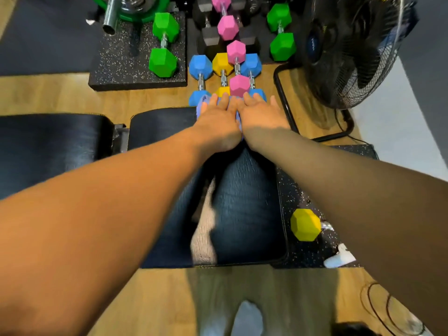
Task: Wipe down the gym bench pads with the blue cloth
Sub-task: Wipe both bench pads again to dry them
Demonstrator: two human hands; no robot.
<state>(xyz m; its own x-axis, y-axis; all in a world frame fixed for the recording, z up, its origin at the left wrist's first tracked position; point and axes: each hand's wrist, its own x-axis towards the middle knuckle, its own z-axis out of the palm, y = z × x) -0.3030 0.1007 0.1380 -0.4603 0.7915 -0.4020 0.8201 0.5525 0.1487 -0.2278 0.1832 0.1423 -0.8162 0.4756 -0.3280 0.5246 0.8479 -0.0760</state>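
A black padded bench seat (244, 204) runs away from me, with a second black pad (48, 141) to its left across a metal gap. At the seat's far end my left hand (215, 117) and my right hand (261, 112) lie flat side by side, fingers spread, pressing on the blue cloth (201, 105). Only the cloth's edges show, at the left of my left hand and between the two hands. A pale streak runs along the seat's middle.
Coloured dumbbells (223, 69) lie on the wooden floor just past the bench end. Green dumbbells (163, 44) rest on a speckled mat. A black floor fan (351, 52) stands at the right. A yellow dumbbell (306, 225) and a white bottle (339, 258) lie right of the seat.
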